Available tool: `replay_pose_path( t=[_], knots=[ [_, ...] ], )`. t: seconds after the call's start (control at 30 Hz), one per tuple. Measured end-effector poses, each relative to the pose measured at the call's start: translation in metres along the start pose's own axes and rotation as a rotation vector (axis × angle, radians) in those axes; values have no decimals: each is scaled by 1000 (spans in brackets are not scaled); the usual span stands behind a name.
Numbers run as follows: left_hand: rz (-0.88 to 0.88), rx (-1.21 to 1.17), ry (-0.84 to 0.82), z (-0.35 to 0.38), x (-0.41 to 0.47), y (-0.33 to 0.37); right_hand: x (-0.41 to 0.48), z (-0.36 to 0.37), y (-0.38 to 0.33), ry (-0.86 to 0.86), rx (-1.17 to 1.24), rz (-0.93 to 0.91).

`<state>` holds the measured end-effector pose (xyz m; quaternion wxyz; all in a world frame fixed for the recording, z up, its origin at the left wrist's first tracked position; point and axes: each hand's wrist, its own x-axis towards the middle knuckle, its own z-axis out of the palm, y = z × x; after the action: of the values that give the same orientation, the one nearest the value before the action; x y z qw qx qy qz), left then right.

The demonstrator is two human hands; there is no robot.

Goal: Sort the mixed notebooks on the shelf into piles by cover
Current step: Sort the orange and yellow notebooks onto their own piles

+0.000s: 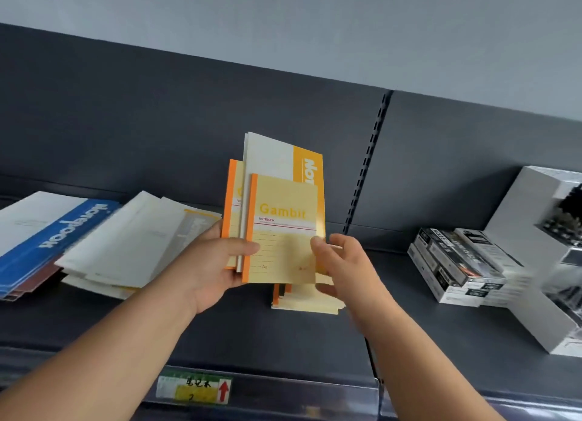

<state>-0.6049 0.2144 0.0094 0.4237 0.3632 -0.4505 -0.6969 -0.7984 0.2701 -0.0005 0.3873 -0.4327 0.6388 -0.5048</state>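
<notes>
My left hand (217, 263) grips a fanned handful of upright notebooks above the dark shelf (220, 326). In front is a small yellow "Gambit" notebook (283, 213) with an orange spine. Behind it stand a second one (232, 200) and a larger white-and-orange notebook (277, 158). My right hand (343, 263) pinches the front Gambit notebook at its right edge with thumb and fingers. Below it lies a low pile of small yellow notebooks (307, 301). Cream and white notebooks (132, 241) lie piled to the left. Blue-and-white ones (59, 222) lie at the far left.
Black-and-white boxes (456, 263) are stacked on the shelf to the right, beside a tall white display box (535, 219). A slotted upright (368, 162) divides the dark back panel. A price label (193, 386) sits on the shelf's front rail.
</notes>
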Motion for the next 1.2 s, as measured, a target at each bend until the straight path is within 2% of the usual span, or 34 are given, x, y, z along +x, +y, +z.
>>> replay_pose_path(
  t=[0.07,0.47,0.67,0.87,0.93,1.1,1.2],
  knots=[
    [-5,-7,-10,6,-1,0,-1,5,0,-81,3,30],
    [-96,-85,-109,0,3,9,5,5,7,104,38,-12],
    [-77,-79,-45,-9,11,12,11,-2,8,116,50,-26],
    [1,-120,-3,-24,15,23,24,-23,19,242,143,32],
    [16,-130,12,-30,16,26,26,-22,25,272,24,49],
    [7,-159,32,-36,15,24,21,-11,32,302,-636,125],
    [-5,-144,1,-30,12,20,19,-8,31,323,-834,134]
  ],
)
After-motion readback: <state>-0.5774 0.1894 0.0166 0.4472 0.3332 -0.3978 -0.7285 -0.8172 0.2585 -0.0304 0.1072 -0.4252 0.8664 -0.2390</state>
